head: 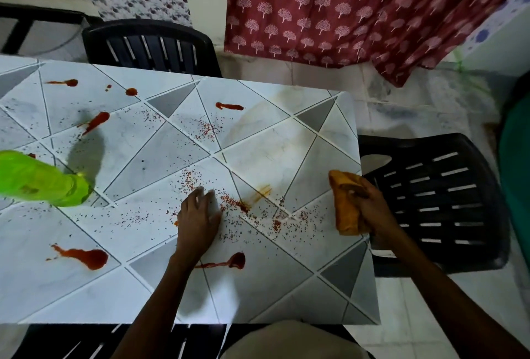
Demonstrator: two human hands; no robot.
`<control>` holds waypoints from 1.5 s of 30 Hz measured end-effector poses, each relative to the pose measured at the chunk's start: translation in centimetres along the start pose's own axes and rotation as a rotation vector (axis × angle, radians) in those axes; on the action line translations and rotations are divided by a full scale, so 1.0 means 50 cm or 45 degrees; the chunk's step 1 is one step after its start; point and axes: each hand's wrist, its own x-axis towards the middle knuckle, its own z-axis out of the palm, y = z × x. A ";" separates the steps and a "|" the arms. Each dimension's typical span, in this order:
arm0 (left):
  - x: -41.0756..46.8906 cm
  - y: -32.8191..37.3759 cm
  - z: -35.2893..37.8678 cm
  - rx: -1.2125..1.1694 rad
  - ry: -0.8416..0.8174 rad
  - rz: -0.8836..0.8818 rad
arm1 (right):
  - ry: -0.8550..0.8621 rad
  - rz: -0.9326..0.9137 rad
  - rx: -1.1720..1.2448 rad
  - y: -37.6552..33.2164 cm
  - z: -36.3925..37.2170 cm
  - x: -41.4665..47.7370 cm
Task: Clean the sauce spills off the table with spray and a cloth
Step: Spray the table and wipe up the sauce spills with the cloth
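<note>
The white tiled table carries several red sauce spills, among them a blob at the near left and a streak just beside my left forearm. Red and dark crumbs lie scattered over the middle. My left hand rests flat on the table with straight fingers among the crumbs. My right hand grips a bunched orange cloth at the table's right edge. A green spray bottle stands at the left, blurred and partly cut off by the frame.
One black plastic chair stands right of the table, another behind it, and a third below the near edge. A red patterned curtain hangs at the back. A faint orange smear marks the tile between my hands.
</note>
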 end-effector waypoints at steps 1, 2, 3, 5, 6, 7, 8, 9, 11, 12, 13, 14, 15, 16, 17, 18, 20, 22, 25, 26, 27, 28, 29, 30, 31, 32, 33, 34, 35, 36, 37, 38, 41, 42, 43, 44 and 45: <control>-0.004 -0.001 0.001 0.002 -0.002 0.004 | 0.046 -0.011 0.011 0.004 -0.013 0.000; -0.007 -0.002 0.001 0.005 -0.002 0.012 | 0.091 -0.007 -0.011 0.015 -0.016 0.010; -0.011 -0.005 0.002 0.001 0.001 0.019 | 0.112 -0.007 -0.052 0.026 -0.010 0.019; -0.017 -0.009 0.002 -0.018 0.012 0.012 | 0.123 0.014 -0.157 0.048 0.024 0.041; -0.020 -0.011 0.001 -0.018 0.017 0.010 | 0.125 0.023 -0.178 0.058 0.051 0.052; -0.023 -0.014 0.001 -0.011 0.022 0.015 | 0.118 0.034 -0.194 0.061 0.084 0.059; -0.025 -0.018 0.001 -0.005 0.026 0.022 | 0.109 0.039 -0.215 0.053 0.122 0.058; -0.027 -0.022 0.000 -0.001 0.035 0.026 | 0.094 0.008 -0.227 0.042 0.164 0.053; -0.029 -0.029 -0.003 -0.002 0.054 0.026 | -0.005 -0.117 -0.239 0.021 0.257 0.035; -0.030 -0.030 -0.005 -0.006 0.066 0.027 | -0.079 -0.164 -0.255 0.015 0.303 0.025; -0.031 -0.032 -0.007 -0.012 0.076 0.027 | -0.146 -0.195 -0.275 0.010 0.350 0.015; -0.033 -0.032 -0.009 -0.016 0.082 0.027 | -0.206 -0.196 -0.289 0.005 0.395 0.006; -0.034 -0.032 -0.012 -0.017 0.084 0.028 | -0.262 -0.213 -0.301 0.003 0.439 0.000; -0.035 -0.034 -0.015 -0.014 0.081 0.030 | -0.309 -0.253 -0.295 -0.005 0.480 -0.009; -0.037 -0.036 -0.017 -0.010 0.081 0.034 | -0.356 -0.280 -0.288 -0.017 0.512 -0.018; -0.037 -0.038 -0.018 -0.009 0.081 0.039 | -0.404 -0.287 -0.273 -0.034 0.535 -0.030; -0.039 -0.045 -0.021 -0.023 0.090 0.033 | -0.490 -0.261 -0.254 -0.056 0.553 -0.039; -0.042 -0.046 -0.024 -0.046 0.102 0.041 | -0.530 -0.218 -0.191 -0.073 0.532 -0.045; -0.043 -0.046 -0.023 -0.035 0.127 0.071 | -0.544 -0.179 -0.060 -0.075 0.455 -0.040; -0.040 -0.046 -0.020 -0.033 0.120 0.072 | -0.523 -0.157 -0.010 -0.079 0.417 -0.040; -0.037 -0.045 -0.016 -0.032 0.108 0.068 | -0.501 -0.137 0.041 -0.079 0.377 -0.036; -0.033 -0.042 -0.012 -0.038 0.088 0.064 | -0.460 -0.124 0.086 -0.081 0.333 -0.034; -0.029 -0.039 -0.009 -0.052 0.075 0.056 | -0.412 -0.116 0.110 -0.082 0.291 -0.028; -0.027 -0.034 -0.007 -0.067 0.065 0.046 | -0.355 -0.109 0.120 -0.087 0.247 -0.027; -0.025 -0.029 -0.004 -0.075 0.054 0.044 | -0.287 -0.098 0.122 -0.087 0.206 -0.018; -0.025 -0.024 -0.005 -0.068 0.046 0.048 | -0.224 -0.095 0.141 -0.091 0.169 -0.014; -0.025 -0.020 -0.004 -0.053 0.041 0.063 | -0.138 -0.084 0.144 -0.085 0.134 0.003; -0.026 -0.019 -0.003 -0.042 0.038 0.074 | -0.053 -0.061 0.127 -0.083 0.101 0.016; -0.028 -0.019 -0.003 -0.037 0.037 0.080 | 0.031 -0.035 0.084 -0.075 0.074 0.037; -0.031 -0.020 -0.005 -0.032 0.033 0.071 | 0.098 -0.012 0.041 -0.066 0.053 0.059; -0.034 -0.022 -0.005 -0.022 0.030 0.060 | 0.149 -0.004 -0.011 -0.051 0.037 0.086; -0.038 -0.024 -0.006 -0.006 0.021 0.046 | 0.173 -0.001 -0.071 -0.039 0.032 0.109; -0.054 -0.036 -0.006 0.060 0.009 0.045 | 0.130 0.010 -0.274 -0.015 0.065 0.148; -0.060 -0.039 -0.009 0.067 0.012 0.049 | 0.086 -0.010 -0.333 -0.019 0.095 0.141; -0.066 -0.046 -0.008 0.069 0.023 0.055 | 0.029 -0.056 -0.355 -0.024 0.128 0.128; -0.072 -0.049 -0.011 0.070 0.031 0.054 | -0.037 -0.132 -0.331 -0.032 0.168 0.108; -0.077 -0.051 -0.013 0.074 0.034 0.051 | -0.095 -0.209 -0.297 -0.033 0.212 0.088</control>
